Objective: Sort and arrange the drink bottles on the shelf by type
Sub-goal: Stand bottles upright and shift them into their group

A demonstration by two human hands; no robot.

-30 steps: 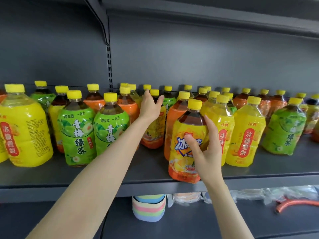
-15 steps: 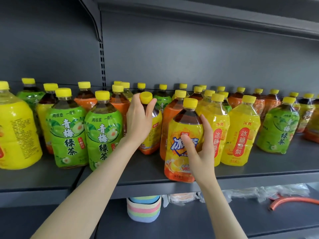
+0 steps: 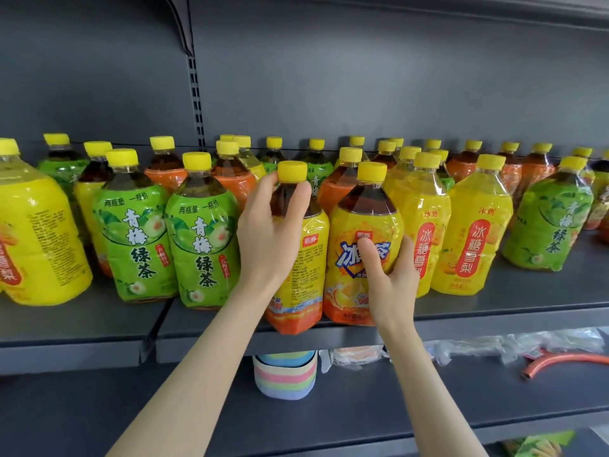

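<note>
The left hand [image 3: 268,235] grips an iced-tea bottle [image 3: 309,268] by the shoulder, fingers and thumb curled round just under its yellow cap (the label's small print faces out). Its base is at the front edge of the shelf [image 3: 494,313]. Just beside it, at 3 o'clock, stands a second iced-tea bottle [image 3: 359,225], its label clasped by the right hand [image 3: 392,278]. Green-tea bottles [image 3: 201,235] stand at the left hand's 9 o'clock.
</note>
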